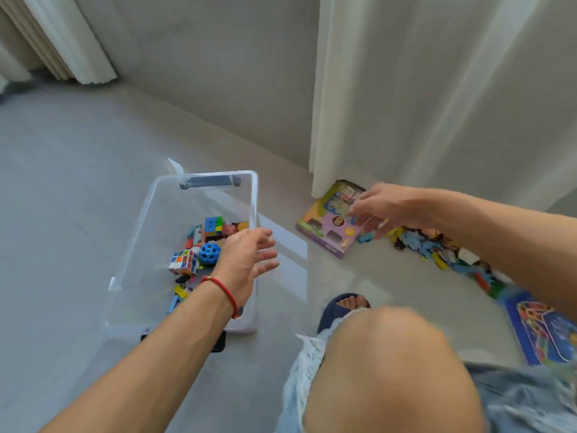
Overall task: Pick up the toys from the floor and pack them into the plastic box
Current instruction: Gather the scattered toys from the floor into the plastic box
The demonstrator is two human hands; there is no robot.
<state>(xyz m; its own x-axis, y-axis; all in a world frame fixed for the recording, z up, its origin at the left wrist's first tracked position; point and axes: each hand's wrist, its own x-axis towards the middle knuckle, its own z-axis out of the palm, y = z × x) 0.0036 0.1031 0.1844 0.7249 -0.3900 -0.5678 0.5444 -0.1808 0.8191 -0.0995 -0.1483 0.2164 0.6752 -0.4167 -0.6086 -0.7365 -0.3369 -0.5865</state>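
The plastic box is set on the floor at the left, lid off, within easy reach of the crouching person; that placement is judged to let toys be dropped in without standing. A cube puzzle, a blue perforated ball, a smaller multicoloured cube and loose bricks are gathered in its right half, so the packing is taken to be under way, not finished. The left hand, a red cord at its wrist, is held over the box's right rim with the grip apart, fingers straight and nothing carried.

Further right, a bare knee and a foot in a dark slipper are seen. A purple game board lies flat beside the hem of a white curtain. The right hand is stretched out above this board, fingers spread and apart, holding nothing that can be made out; blur hides the fingertips. A reach toward the scattered small toys is judged likely. These toys are strewn along the floor to the right, well apart from the box, ending near a blue picture board. No obstacle is seen between pile and box save the person's own knee, which may have to be cleared on each carry
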